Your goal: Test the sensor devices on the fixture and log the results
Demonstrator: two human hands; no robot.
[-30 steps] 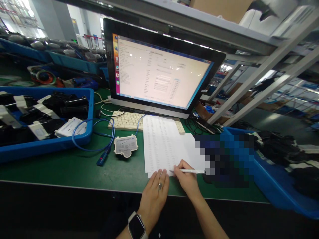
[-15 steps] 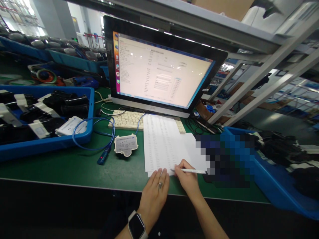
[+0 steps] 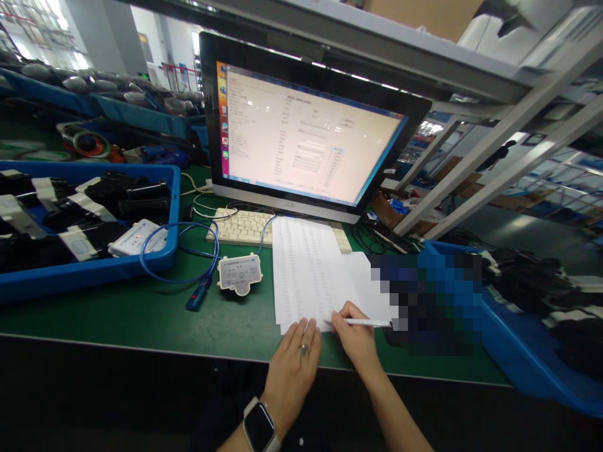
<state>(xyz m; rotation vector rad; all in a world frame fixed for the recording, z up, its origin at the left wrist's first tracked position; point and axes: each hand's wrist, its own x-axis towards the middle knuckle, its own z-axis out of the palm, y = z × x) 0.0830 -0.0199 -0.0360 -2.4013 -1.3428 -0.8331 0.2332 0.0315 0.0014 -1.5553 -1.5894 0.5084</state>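
Observation:
My left hand lies flat, fingers stretched out, over the lower edge of a printed paper sheet. A ring and a watch are on that hand and wrist. In my right hand is a white pen, pinched between the fingers, its tip at the lower right part of the sheet. Rows of small print on the sheet are too blurred to read. Another white sheet sticks out at the right. Left of the papers rests a white labelled module with a blue cable beside it.
A monitor stands behind a keyboard, which the papers partly cover. Blue bins of black and white parts stand at left and right. Metal shelf posts rise at the right. A blurred-out patch hides the area beside the right bin.
The view has shifted very slightly. A small red light now shows on the white part in the left bin. Both hands and the pen stay practically in place on the sheet.

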